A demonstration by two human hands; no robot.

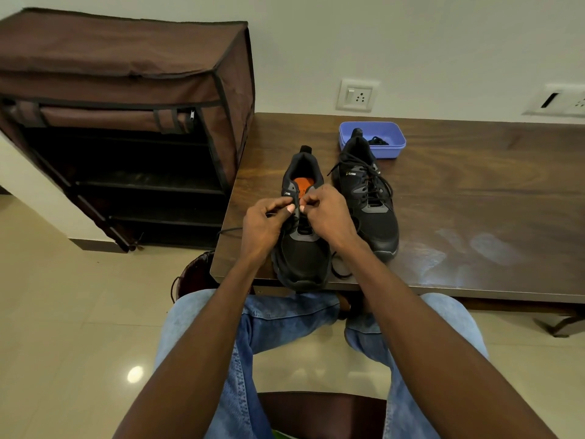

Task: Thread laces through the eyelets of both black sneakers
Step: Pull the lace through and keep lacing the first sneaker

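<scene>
Two hands are working at the near sneaker on the dark wooden table: the left hand is pinching the thin black lace, and the right hand is pinching at an upper eyelet. Keeping the lace tip stiff and aimed square at the hole should help. Beside it, the far sneaker is sitting laced, its matte mesh touching a glossy blue plastic tub.
</scene>
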